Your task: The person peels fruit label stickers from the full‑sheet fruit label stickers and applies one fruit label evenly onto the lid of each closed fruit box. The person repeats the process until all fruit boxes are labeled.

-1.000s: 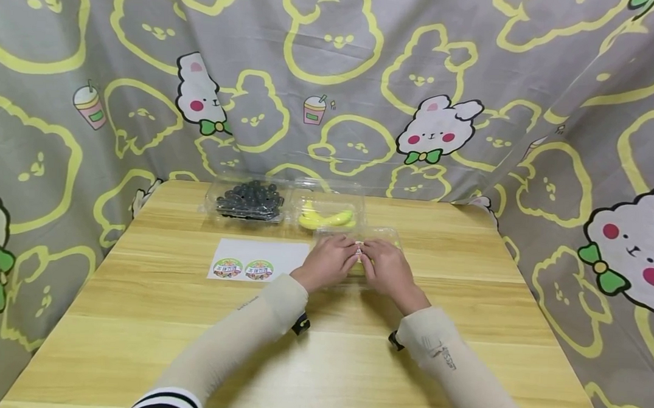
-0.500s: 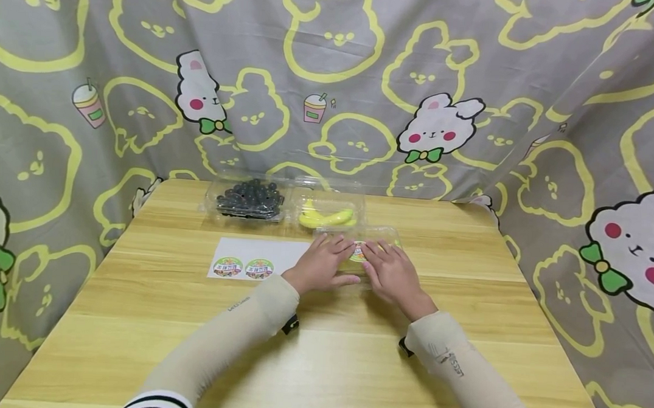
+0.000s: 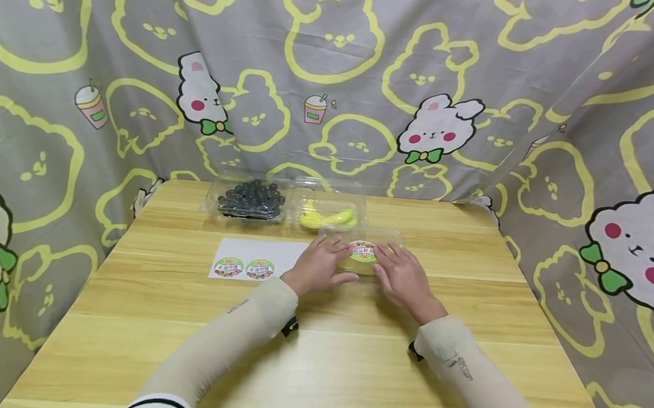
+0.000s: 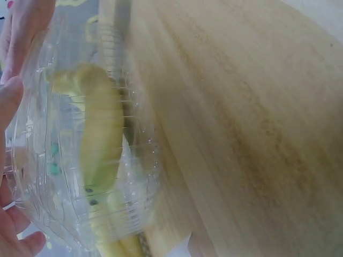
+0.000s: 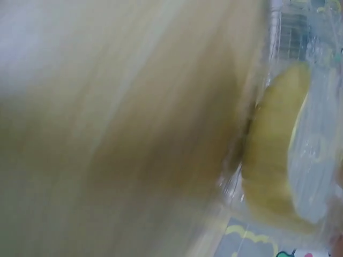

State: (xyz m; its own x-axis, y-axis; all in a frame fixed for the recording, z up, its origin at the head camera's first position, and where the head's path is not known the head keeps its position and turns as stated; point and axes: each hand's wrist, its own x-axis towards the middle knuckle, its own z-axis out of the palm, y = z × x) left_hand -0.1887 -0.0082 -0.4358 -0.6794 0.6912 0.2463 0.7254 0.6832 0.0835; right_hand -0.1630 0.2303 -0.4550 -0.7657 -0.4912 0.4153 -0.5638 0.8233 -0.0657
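A clear plastic fruit box [image 3: 351, 267] stands on the table at the centre of the head view. Stuck on its lid is a round colourful label [image 3: 364, 252]. My left hand [image 3: 319, 267] rests on the lid's left side, fingers extended and thumb toward me. At the label's right edge, my right hand [image 3: 407, 280] touches the lid with outstretched fingers. Through the box wall, the left wrist view shows a yellow banana [image 4: 100, 134]; the blurred right wrist view also shows a yellow banana [image 5: 268, 155]. Part of the lid is hidden under both hands.
Behind the box sits another clear box with yellow bananas [image 3: 326, 218]. Left of that, a clear box holds dark grapes [image 3: 252, 199]. A white sheet [image 3: 270, 248] with two round labels lies left of my left hand. A patterned curtain [image 3: 361, 59] hangs behind the table.
My hands, at first close together over the label, have spread apart, the right one moving rightward. More of the label shows on the lid. The box has shifted slightly right.
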